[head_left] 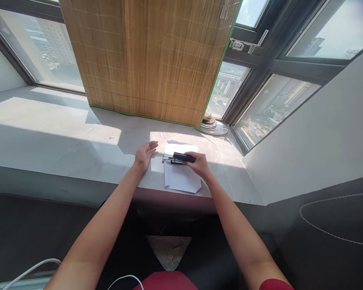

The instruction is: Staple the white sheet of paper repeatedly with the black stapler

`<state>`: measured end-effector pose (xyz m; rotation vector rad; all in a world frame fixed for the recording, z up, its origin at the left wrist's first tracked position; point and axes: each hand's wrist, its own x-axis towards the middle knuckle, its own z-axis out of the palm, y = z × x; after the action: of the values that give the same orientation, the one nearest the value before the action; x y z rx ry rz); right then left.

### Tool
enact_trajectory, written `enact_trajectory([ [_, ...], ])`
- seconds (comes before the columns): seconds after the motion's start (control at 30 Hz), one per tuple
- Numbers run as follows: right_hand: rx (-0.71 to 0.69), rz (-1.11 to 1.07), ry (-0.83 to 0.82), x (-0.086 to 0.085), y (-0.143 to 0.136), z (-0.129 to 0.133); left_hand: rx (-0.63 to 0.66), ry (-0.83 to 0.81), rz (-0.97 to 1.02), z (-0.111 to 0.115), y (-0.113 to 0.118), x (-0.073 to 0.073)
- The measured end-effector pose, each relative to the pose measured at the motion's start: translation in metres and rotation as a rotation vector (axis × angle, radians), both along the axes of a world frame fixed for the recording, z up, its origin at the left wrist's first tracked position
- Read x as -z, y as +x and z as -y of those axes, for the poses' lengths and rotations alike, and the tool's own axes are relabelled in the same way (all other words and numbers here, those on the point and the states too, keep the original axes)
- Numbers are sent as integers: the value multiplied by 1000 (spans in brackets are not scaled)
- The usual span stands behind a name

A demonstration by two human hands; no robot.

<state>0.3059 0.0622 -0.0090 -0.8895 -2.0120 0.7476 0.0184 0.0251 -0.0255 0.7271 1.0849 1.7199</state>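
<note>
A black stapler (pixel 179 158) with a silver metal front end is gripped at its right end by my right hand (pixel 198 162). It lies sideways over a stack of white paper (pixel 181 177), its metal end pointing left. Whether the stapler rests on the paper or hovers just above it, I cannot tell. To the left of the paper, my left hand (pixel 144 155) rests on its edge on the sill, palm turned toward the paper, fingers stretched out and holding nothing.
A pale window sill (pixel 109 157) runs across under a hanging bamboo blind (pixel 151 60) with green edging. Stacked plates (pixel 213 127) stand at the back right corner, beside the window frame (pixel 245 108). White cables (pixel 33 268) show at lower left.
</note>
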Motion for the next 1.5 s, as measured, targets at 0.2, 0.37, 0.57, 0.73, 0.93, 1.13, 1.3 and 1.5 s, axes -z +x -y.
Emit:
enact_trajectory([
  [0.2,1,122,514,-18,-69,54,52,-17,390,3,-15,-1],
  [0.37,-154,318,807,-15,-111,71,-19,2,432,3,-17,0],
  [0.57,-112,387,952,-17,-110,71,-71,-31,629,7,-15,-11],
  [0.73,-44,399,1028,-21,-108,66,-76,-72,775,12,-10,-24],
  [0.93,-6,320,968,-20,-112,65,-74,-47,854,13,-10,-27],
  [1.13,330,-79,541,-9,-80,81,-36,-74,879,14,-13,-25],
  [1.3,618,-202,95,-1,-50,82,-11,-59,921,16,-17,-23],
  [1.5,610,-191,-85,17,-36,69,215,51,875,19,-22,-18],
])
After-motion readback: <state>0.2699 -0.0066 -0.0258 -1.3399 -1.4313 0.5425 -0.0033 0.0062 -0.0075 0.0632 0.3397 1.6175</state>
